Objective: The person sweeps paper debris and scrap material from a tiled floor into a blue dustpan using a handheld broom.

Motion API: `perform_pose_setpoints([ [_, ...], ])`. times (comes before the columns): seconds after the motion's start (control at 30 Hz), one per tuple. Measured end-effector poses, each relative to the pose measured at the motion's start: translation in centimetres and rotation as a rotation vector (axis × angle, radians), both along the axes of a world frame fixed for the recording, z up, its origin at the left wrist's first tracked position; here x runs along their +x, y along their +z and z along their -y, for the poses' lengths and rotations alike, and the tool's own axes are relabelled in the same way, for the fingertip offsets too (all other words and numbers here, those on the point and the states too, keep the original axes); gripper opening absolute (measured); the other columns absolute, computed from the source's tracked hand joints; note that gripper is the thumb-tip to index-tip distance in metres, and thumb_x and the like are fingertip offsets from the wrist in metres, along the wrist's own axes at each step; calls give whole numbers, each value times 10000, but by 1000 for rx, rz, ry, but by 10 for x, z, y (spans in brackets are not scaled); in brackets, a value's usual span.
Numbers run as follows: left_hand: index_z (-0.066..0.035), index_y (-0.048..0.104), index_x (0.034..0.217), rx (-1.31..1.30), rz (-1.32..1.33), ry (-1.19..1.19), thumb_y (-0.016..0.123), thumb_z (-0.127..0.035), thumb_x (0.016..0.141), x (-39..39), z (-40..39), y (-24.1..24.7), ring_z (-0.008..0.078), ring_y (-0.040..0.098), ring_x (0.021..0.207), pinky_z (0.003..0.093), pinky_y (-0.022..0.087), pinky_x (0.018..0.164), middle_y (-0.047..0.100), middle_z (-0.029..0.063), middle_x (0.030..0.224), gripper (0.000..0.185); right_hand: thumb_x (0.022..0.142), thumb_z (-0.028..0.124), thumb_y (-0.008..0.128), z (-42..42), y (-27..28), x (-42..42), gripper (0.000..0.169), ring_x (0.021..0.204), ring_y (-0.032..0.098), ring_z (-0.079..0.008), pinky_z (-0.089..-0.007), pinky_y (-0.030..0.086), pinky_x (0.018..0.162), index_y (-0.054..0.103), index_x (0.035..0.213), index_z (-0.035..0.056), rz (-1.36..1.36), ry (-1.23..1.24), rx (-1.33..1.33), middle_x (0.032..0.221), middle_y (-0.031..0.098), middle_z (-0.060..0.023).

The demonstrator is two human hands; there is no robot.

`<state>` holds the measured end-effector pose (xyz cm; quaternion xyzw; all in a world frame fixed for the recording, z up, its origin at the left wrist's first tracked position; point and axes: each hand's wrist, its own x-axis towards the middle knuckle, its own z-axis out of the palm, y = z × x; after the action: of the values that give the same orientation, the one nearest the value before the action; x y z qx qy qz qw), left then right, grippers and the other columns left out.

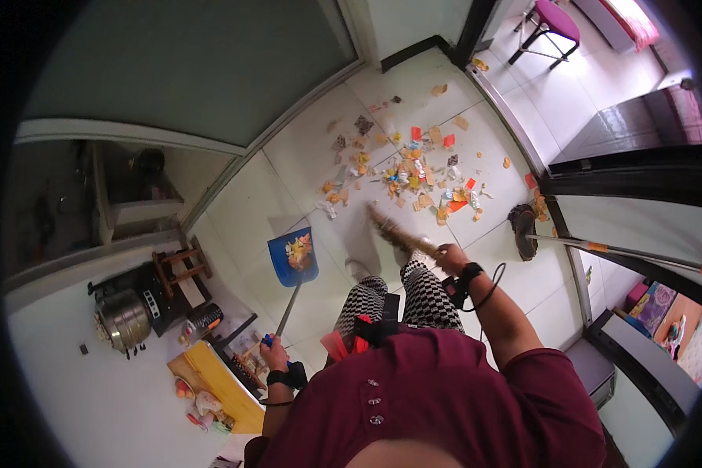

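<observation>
My left hand (pixel 275 354) grips the handle of a long-handled blue dustpan (pixel 275 257), whose pan rests on the tiled floor with peels and scraps inside. In my right hand (pixel 453 259) is a brush broom (pixel 398 231), its bristles blurred and pointing up and left, near my right foot. Beyond the bristles, a loose scatter of paper scraps, orange peels, wrappers and red pieces (pixel 412 172) covers the floor tiles. A crumpled white tissue (pixel 327 208) lies between the dustpan and that scatter.
A mop (pixel 525 231) leans at the right, by a door frame, with more scraps beside its head. Glass sliding panels (pixel 193 64) border the upper left. A wooden stool (pixel 181 269), a steel pot (pixel 123 320) and a yellow cabinet (pixel 222 386) stand left. A purple stool (pixel 556 20) is beyond the doorway.
</observation>
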<state>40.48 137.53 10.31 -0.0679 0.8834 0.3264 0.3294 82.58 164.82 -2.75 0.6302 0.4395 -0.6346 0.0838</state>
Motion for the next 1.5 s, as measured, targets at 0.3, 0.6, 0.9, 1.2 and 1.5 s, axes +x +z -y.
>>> perform_pose_setpoints([
  [0.3,-100,461,875,48,28,98,519,-123,737,-38,64,-18,64,318,328,210,253,275,353,-35,466,151,708,35,522,17,84,-81,645,362,391,-114,-247,307,293,238,1282,116,-64,-497,6,538,417,-23],
  [0.6,-92,475,848,9,42,106,539,-141,733,-81,111,-1,63,343,336,204,275,278,396,-26,493,140,742,73,537,71,32,-232,460,399,427,-105,-237,326,334,404,1182,74,-335,-125,-299,554,478,-29],
  [0.9,-77,495,838,10,65,184,534,-161,759,-111,131,-7,53,347,342,189,286,287,396,-34,498,122,744,117,514,1,-32,-254,167,435,484,-99,-252,381,362,572,855,5,-132,-4,-11,548,525,-25],
  [1.2,-91,496,805,33,43,181,538,-168,759,-128,117,-35,54,338,327,196,273,273,379,-41,468,99,741,59,523,16,49,-283,573,371,393,-105,-231,307,290,290,1255,162,-221,-376,6,551,434,-27],
  [1.5,-89,492,799,12,42,120,530,-184,765,-153,44,-30,52,329,326,202,266,271,360,-44,461,108,760,105,523,-66,1,-361,267,383,389,-93,-223,308,332,490,1021,55,-301,-103,-285,542,432,-7],
])
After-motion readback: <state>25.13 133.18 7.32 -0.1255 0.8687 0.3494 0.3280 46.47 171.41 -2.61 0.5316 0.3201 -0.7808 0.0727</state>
